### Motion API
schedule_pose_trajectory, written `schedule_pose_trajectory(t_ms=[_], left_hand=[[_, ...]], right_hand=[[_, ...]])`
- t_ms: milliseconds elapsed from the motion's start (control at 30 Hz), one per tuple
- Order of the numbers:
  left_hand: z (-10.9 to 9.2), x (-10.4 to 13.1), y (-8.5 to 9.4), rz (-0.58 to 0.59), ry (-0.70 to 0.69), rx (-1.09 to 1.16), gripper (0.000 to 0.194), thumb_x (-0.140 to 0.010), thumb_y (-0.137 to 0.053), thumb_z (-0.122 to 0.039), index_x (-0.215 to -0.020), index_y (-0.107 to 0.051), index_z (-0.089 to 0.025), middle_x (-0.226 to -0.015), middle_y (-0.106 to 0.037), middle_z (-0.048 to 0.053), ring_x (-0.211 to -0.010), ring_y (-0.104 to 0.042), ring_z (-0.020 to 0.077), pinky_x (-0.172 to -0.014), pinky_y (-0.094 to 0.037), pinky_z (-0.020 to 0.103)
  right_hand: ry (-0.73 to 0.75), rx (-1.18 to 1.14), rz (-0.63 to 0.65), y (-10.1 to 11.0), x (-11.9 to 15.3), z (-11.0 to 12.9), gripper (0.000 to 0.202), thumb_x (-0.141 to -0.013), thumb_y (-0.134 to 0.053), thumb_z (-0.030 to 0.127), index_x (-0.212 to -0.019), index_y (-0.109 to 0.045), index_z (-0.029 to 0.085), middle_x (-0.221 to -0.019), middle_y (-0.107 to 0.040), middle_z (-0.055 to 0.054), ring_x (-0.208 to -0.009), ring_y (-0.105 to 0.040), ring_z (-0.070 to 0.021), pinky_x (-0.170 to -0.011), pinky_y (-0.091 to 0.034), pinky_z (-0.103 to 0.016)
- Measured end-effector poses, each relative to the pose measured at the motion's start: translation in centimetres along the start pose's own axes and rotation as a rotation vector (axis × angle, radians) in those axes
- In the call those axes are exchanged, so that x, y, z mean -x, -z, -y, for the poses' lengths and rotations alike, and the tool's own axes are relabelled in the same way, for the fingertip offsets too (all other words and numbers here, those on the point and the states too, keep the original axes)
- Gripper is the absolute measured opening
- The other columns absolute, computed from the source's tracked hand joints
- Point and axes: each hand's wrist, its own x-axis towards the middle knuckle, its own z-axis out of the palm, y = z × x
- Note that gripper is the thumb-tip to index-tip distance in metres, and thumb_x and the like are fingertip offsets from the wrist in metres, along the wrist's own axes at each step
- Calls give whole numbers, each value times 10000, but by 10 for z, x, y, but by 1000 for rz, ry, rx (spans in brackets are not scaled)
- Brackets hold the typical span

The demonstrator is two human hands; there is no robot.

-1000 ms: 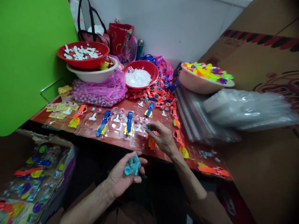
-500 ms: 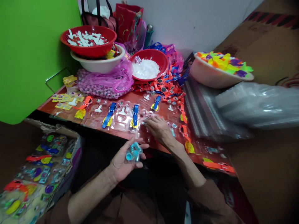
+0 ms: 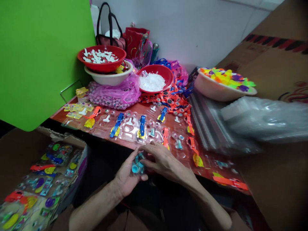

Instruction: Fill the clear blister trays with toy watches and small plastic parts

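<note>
My left hand [image 3: 127,176] is palm up in front of the table edge, cupping several small teal and clear pieces [image 3: 136,167]. Over it, my right hand [image 3: 160,159] reaches in from the right, its fingertips bent down on the pieces; whether it grips one is hidden. Beyond my hands, clear plastic trays [image 3: 127,130] hold blue straps [image 3: 142,124], orange straps [image 3: 166,136], white T-shaped pieces and small eyeball-like balls. A teal piece [image 3: 178,144] lies in one tray, and another [image 3: 152,132] sits beside a blue strap.
Red bowls [image 3: 106,66] and a white bowl [image 3: 113,79] stand at the back left, near a pink bag [image 3: 120,93]. Stacked clear trays [image 3: 207,128] and a bowl of colourful pieces [image 3: 216,91] are at right. A filled carton [image 3: 81,154] stands lower left.
My right hand has come back from the trays to the pieces in my left hand. A teal piece now shows in the tray where its fingers were. The view has shifted slightly.
</note>
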Motion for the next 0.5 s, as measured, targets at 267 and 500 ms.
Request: schedule_pose_trajectory(t_ms=[267, 500], left_hand=[[-11, 11, 10, -23, -8, -57, 308, -1034, -468, -388, -1110, -640, -144, -856, -713, 79, -627, -659, 156, -438, -354, 212], [-25, 18, 26, -60, -44, -19, 369, -1042, -355, -381, -1091, -625, -134, -827, -707, 108, -609, -641, 180, -437, -336, 227]], right_hand=[[-90, -277, -104, 25, -35, -20, 216, -926, -650, 369, -1046, -653, 189, -930, -695, -41, -775, -636, -154, -665, -514, -265], [-63, -269, 29, 38, -123, -61, 249, -908, -592, 371, -970, -694, 152, -833, -682, -31, -686, -575, -138, -630, -451, -269]])
